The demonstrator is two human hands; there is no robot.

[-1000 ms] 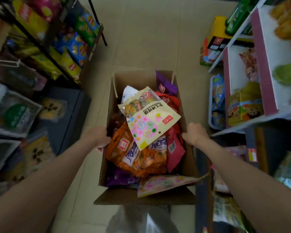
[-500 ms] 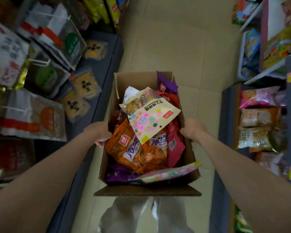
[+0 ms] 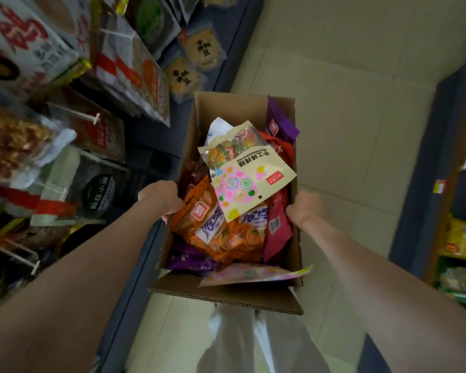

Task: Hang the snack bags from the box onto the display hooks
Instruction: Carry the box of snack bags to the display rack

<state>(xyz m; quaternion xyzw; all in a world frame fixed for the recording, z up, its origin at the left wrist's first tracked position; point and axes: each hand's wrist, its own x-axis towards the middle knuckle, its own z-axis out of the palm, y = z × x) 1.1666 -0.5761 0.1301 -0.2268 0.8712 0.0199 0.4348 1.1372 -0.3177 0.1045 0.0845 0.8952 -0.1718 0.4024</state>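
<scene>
Both the left hand (image 3: 160,199) and right hand (image 3: 306,208) grip the cardboard box (image 3: 226,107) walls (nothing hung yet), the lollipop bag (image 3: 249,170) lying topmost between them, display hooks (image 3: 76,113) to the left.

The cream lollipop bag with pastel swirls (image 3: 249,179) atop the cardboard box (image 3: 226,109) carries upside-down black Chinese characters and a small red logo square; other packets' print is blurred.

The brown corrugated cardboard box (image 3: 218,111) looks matt, its cut edges ribbed. Inside, the orange plastic snack bag (image 3: 215,232) and the cream candy bag with pink swirls (image 3: 250,179) look glossy and crinkled. The pale tiled floor (image 3: 347,103) shows a smooth, dull sheen.
</scene>
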